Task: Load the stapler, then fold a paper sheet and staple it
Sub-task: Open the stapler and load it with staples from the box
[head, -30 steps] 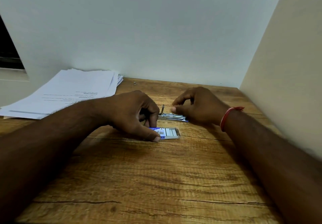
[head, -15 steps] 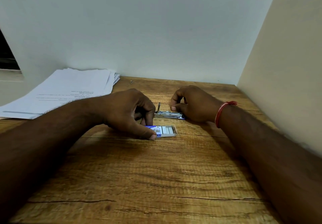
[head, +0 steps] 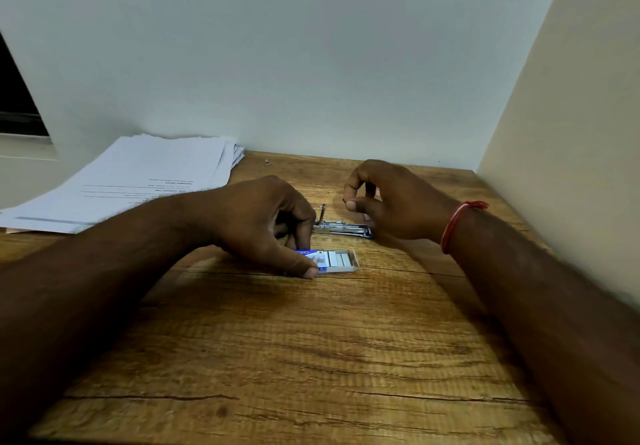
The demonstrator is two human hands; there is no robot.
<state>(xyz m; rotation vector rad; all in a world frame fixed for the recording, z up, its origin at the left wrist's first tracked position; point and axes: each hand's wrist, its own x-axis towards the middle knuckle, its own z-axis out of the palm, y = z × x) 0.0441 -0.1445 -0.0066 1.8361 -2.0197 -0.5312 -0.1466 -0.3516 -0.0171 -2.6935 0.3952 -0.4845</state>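
A small blue and white staple box [head: 337, 260] lies on the wooden table [head: 311, 358], its tray slid out to the right and showing staple strips. My left hand [head: 263, 223] grips the box's left end between thumb and fingers. Just behind it lies the metal stapler [head: 341, 228], opened, with a thin part standing upright at its left end. My right hand [head: 394, 202] covers the stapler's right end with its lower fingers. Its thumb and forefinger are raised and nearly pinched, with nothing visible between them. A stack of white paper sheets [head: 138, 181] lies at the far left.
A pale wall [head: 311, 63] closes off the table's far edge and a cream side wall [head: 561, 167] runs along its right. A tiny metal bit [head: 266, 161] sits near the back wall. Bare wood stretches from the box to the near edge.
My right thumb and forefinger have lifted off the stapler and curled upward. My left hand stays on the staple box. The view has shifted slightly.
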